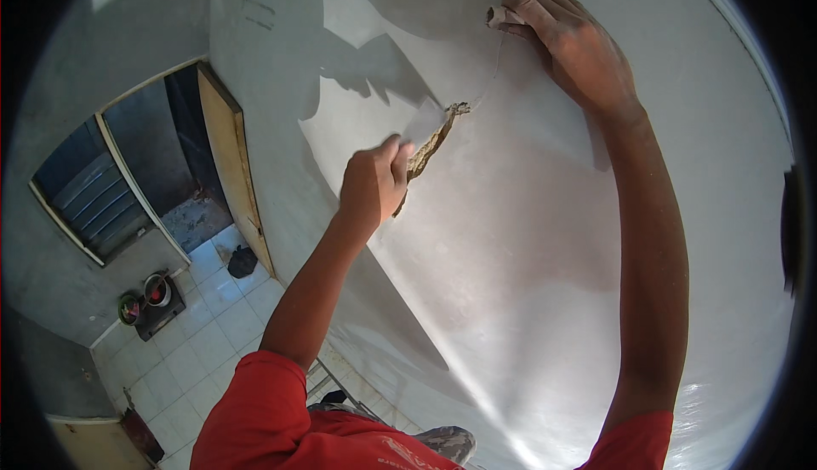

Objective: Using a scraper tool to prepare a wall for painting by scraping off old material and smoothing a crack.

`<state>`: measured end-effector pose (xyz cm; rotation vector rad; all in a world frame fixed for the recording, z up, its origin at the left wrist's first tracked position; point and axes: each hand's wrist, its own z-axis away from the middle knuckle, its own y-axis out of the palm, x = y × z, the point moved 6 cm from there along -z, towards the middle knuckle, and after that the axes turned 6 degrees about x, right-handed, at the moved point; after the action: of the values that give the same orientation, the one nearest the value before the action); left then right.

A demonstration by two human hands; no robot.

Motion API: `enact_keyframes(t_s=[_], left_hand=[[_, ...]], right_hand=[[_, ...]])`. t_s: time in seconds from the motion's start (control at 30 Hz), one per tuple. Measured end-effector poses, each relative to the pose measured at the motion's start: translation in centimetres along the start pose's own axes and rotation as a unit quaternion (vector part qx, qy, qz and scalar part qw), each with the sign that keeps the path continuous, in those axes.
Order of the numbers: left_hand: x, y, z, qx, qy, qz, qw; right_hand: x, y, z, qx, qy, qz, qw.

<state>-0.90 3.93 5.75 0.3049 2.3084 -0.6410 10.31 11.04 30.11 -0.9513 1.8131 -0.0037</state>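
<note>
A pale painted wall (542, 214) stands before me, split by a jagged gouge (429, 154) that bares rough tan material. Pinched in my left hand (376, 179) is a thin, pale, flat piece (423, 124), blurred and held over the gouge's upper left side; what it is made of I cannot tell. My right hand (565, 42) is higher on the wall, its fingers around a small pale roll-like object (496, 16) with a dark end. A thin crack (496, 64) runs from near that hand down towards the top of the gouge.
Below left, a metal ladder (332, 380) stands over the white tiled floor (220, 317). An open wooden door (230, 157) adjoins a doorway. Near it sit a black bag (242, 262) and two containers, one a pot (157, 289), on a dark base. A dark object (789, 234) is at the far right.
</note>
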Motion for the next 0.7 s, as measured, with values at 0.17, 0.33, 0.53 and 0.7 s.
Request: enact_keyframes(t_s=[0.17, 0.33, 0.53, 0.7], left_hand=[[-0.9, -0.7, 0.0, 0.027, -0.006, -0.017, 0.999], [-0.6, -0.3, -0.9, -0.018, 0.047, -0.053, 0.997], [-0.3, -0.6, -1.4, -0.032, 0.062, 0.007, 0.998], [-1.2, -0.9, -1.4, 0.016, 0.063, -0.073, 0.995]], right_hand=[[-0.2, 0.5, 0.3, 0.007, 0.000, 0.008, 1.000], [-0.3, 0.6, 0.1, 0.002, 0.009, 0.019, 1.000], [-0.3, 0.4, 0.2, 0.008, 0.018, 0.008, 1.000], [-0.5, 0.5, 0.3, 0.025, 0.034, -0.011, 0.999]])
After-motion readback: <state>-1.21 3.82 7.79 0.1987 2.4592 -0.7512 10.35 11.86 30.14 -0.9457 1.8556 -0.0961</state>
